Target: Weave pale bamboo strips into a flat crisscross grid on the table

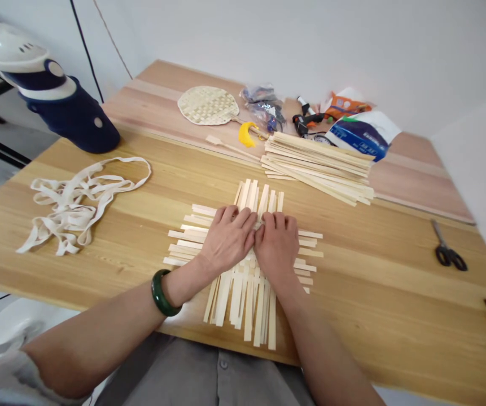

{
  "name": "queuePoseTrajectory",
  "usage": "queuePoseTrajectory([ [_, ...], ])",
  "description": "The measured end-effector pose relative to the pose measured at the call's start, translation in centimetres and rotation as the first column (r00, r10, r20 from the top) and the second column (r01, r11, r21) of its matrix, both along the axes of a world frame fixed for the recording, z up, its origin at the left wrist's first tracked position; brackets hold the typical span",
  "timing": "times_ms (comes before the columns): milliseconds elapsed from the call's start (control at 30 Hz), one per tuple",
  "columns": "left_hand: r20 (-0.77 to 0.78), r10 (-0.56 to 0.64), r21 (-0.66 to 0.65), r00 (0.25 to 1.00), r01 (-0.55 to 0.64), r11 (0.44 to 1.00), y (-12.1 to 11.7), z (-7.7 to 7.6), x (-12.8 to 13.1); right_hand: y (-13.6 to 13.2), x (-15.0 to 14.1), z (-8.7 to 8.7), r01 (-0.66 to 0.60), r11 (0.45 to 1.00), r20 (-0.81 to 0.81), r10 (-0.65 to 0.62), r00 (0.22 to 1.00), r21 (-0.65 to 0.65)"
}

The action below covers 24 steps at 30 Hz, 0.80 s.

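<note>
A half-woven mat of pale bamboo strips point(243, 299) lies on the wooden table point(386, 293) in front of me. Both hands rest on its middle, side by side. My left hand point(227, 239), with a green bangle on the wrist, lies flat with fingers stretched out over the crossed strips. My right hand point(277, 243) presses down next to it, fingers together and pointing away from me. Neither hand lifts or grips a strip. Loose strip ends stick out on all sides of the mat.
A stack of long bamboo strips point(319, 166) lies behind the mat. A finished woven fan point(207, 105) with yellow tassel, bags and tools sit at the back. White cloth tape point(77, 197) lies left, a blue and white appliance point(48, 84) back left, scissors point(448, 248) right.
</note>
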<state>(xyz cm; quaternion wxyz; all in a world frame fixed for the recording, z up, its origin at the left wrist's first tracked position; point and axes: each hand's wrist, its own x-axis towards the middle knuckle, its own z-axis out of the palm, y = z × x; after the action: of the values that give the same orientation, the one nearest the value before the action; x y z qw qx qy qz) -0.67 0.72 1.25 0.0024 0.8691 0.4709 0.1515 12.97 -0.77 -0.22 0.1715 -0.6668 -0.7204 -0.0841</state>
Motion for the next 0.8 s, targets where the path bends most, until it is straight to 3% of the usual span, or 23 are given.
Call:
queuePoseTrajectory([
  [800,0.002,0.005,-0.062,1.000,-0.005,0.998,0.73,0.06,0.24,0.17,0.06,-0.14,-0.031,1.000,-0.021,0.031,0.999,0.002],
])
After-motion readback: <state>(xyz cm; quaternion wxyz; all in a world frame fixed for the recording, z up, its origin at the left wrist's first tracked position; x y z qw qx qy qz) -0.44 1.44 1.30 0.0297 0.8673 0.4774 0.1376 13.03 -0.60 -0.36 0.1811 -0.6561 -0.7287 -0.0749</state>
